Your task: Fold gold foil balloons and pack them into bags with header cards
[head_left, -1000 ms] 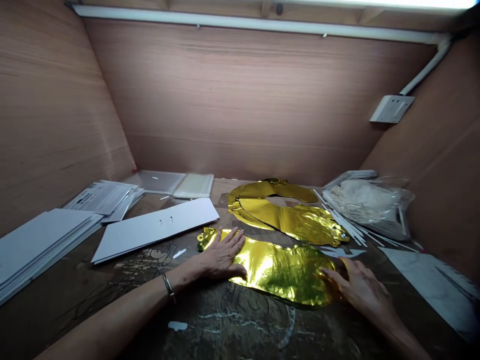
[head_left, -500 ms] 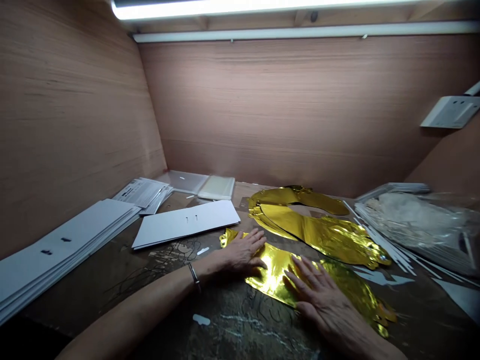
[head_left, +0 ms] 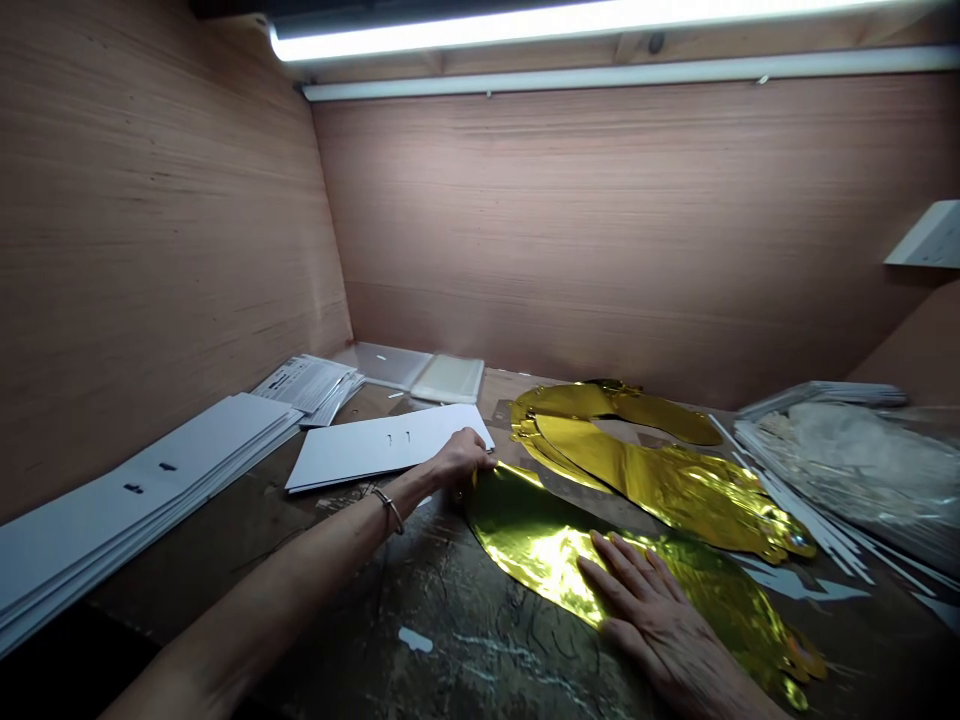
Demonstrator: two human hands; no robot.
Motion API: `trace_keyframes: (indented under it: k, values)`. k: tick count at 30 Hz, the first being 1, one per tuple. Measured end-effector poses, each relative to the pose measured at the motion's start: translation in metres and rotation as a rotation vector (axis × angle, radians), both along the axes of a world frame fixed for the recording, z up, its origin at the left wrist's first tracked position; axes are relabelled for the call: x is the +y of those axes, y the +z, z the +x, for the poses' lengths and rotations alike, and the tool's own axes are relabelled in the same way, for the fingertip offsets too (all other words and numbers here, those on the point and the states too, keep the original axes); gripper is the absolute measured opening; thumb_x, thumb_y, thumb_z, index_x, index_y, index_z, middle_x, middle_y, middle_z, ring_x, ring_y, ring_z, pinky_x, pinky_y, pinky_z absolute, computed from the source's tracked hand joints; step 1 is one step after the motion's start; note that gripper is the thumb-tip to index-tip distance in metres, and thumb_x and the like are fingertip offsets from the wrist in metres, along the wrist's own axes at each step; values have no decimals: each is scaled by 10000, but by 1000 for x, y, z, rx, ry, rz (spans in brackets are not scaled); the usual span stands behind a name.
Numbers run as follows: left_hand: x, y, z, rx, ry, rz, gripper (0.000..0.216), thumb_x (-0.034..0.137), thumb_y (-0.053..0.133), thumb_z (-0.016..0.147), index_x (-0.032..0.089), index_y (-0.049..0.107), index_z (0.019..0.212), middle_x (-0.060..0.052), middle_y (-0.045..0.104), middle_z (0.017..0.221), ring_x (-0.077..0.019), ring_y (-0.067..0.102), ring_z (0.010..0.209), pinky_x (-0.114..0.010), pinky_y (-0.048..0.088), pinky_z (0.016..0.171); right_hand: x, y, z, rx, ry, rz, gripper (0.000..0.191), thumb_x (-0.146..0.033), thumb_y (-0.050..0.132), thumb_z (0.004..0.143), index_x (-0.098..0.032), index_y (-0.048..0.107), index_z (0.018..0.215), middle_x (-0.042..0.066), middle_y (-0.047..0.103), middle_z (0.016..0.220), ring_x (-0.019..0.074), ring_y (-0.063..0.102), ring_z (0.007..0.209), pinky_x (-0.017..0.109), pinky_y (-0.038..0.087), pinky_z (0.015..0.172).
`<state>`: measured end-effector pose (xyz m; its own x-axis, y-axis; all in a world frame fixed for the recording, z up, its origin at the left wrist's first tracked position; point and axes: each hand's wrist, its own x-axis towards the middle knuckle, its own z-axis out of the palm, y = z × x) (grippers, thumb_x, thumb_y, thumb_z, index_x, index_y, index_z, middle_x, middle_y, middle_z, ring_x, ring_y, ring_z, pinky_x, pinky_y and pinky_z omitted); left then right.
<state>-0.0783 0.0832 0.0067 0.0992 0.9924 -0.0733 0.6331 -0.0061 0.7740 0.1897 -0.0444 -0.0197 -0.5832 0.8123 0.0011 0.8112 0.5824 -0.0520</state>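
A flat gold foil balloon [head_left: 551, 550] lies on the dark tabletop in front of me, its left end curled up. My left hand [head_left: 461, 457] is closed on that left end, beside the right edge of a white card; the fingertips are partly hidden. Flat on the middle of the foil rests my right hand [head_left: 645, 600], fingers stretched out and pointing away from me. Just beyond lie more gold foil balloons [head_left: 630, 455], flat and overlapping.
White slotted cards [head_left: 356, 450] lie left of centre, and a taller stack of cards [head_left: 217, 430] is at the left. Printed sheets [head_left: 300, 385] and clear plastic sleeves [head_left: 448, 380] lie at the back. White sticks [head_left: 810, 520] and a plastic bag [head_left: 862, 450] are on the right.
My left hand has gone from lying on the foil to gripping its left end, which is now unfolded farther left. My right hand still presses flat. The view has shifted slightly.
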Motion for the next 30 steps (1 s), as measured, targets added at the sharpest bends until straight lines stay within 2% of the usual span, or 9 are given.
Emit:
trace_keyframes:
  k: [6, 11, 12, 14, 16, 19, 24, 27, 30]
  values:
    - [5, -11, 1, -360, 262, -94, 366, 373, 694, 468, 139, 420, 403, 55, 353, 342, -63, 334, 338, -192, 245, 354, 2, -10, 4, 11, 39, 187, 467, -451, 389, 769, -357, 291, 1216, 9, 379, 1258, 277, 370, 1117, 510, 376, 839]
    - [-25, -1, 1, -698, 303, -160, 523, 658, 399, 627, 142, 458, 566, -5, 490, 478, -118, 477, 411, -242, 388, 397, 4, -13, 2, -26, 45, 221, 440, -451, 356, 782, -338, 332, 1206, 28, 385, 1251, 271, 391, 1102, 481, 410, 818]
    - [-33, 1, 0, -749, 290, -175, 542, 670, 382, 628, 136, 477, 611, -19, 516, 517, -130, 499, 428, -262, 409, 409, 4, -12, 1, -31, 45, 219, 437, -450, 352, 783, -336, 336, 1205, 29, 385, 1250, 272, 393, 1100, 479, 412, 816]
    - [-46, 0, 0, -821, 270, -194, 512, 627, 488, 586, 124, 502, 679, -41, 554, 576, -153, 529, 460, -294, 435, 428, 4, -11, -1, -29, 46, 217, 439, -449, 353, 782, -336, 335, 1206, 26, 385, 1250, 273, 388, 1103, 479, 412, 818]
    - [-52, -4, 3, -861, 275, -185, 434, 475, 651, 496, 111, 518, 692, -51, 577, 606, -169, 550, 497, -305, 453, 460, 4, -10, -2, -22, 42, 213, 438, -452, 355, 781, -340, 337, 1204, 20, 388, 1249, 272, 384, 1107, 482, 405, 824]
    - [-51, -13, 13, -887, 313, -108, 313, 256, 702, 432, 102, 538, 649, -42, 591, 613, -170, 565, 546, -290, 468, 534, 2, -6, -3, -8, 11, 187, 438, -466, 353, 778, -341, 349, 1198, 16, 393, 1250, 269, 381, 1111, 489, 395, 831]
    - [-47, -15, 19, -807, 363, 50, 196, 253, 604, 537, 107, 548, 656, -18, 571, 566, -158, 559, 547, -288, 462, 561, -4, 3, -15, 38, -48, 85, 452, -481, 312, 792, -317, 337, 1212, 34, 341, 1289, 263, 303, 1160, 502, 311, 892]
    - [-51, 4, 9, -654, 371, 180, 186, 281, 537, 606, 114, 525, 687, -20, 555, 597, -166, 550, 590, -292, 444, 576, -3, 5, -32, 78, -94, 19, 465, -498, 257, 803, -305, 325, 1220, 40, 297, 1314, 260, 242, 1189, 519, 220, 933]
    - [-60, 41, 12, -426, 337, 340, 145, 281, 483, 666, 138, 500, 665, -20, 520, 622, -213, 526, 717, -326, 404, 653, 2, 5, -55, 140, -109, -1, 470, -494, 235, 810, -303, 287, 1236, 38, 277, 1325, 266, 208, 1201, 529, 178, 941]
